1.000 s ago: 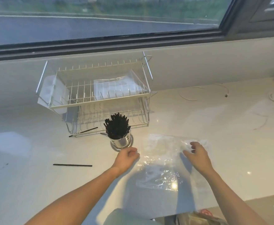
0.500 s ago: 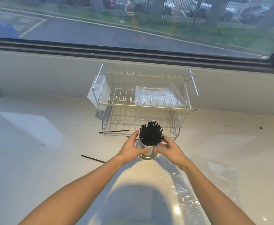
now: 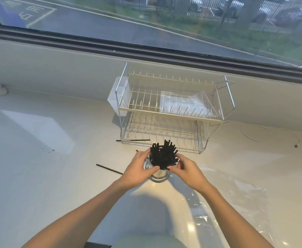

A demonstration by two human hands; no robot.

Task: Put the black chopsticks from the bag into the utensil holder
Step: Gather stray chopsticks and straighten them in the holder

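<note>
A shiny metal utensil holder [image 3: 159, 176] stands on the white counter, packed with black chopsticks [image 3: 163, 155] whose ends stick up. My left hand [image 3: 139, 170] wraps its left side and my right hand [image 3: 187, 171] its right side, fingers curled against the rim. The clear plastic bag [image 3: 236, 199] lies flat and looks empty on the counter to the right. One loose black chopstick [image 3: 109, 169] lies on the counter left of the holder. Another chopstick [image 3: 133, 140] lies at the rack's foot.
A two-tier wire dish rack [image 3: 173, 111] stands right behind the holder, with a clear bag on its upper tier and a white caddy on its left side. A thin white cable [image 3: 254, 136] trails at the right. The window wall runs along the back.
My hands left the plastic bag and moved up to the utensil holder, closing around both its sides. My view shifted left and forward, so the bag now lies at the right.
</note>
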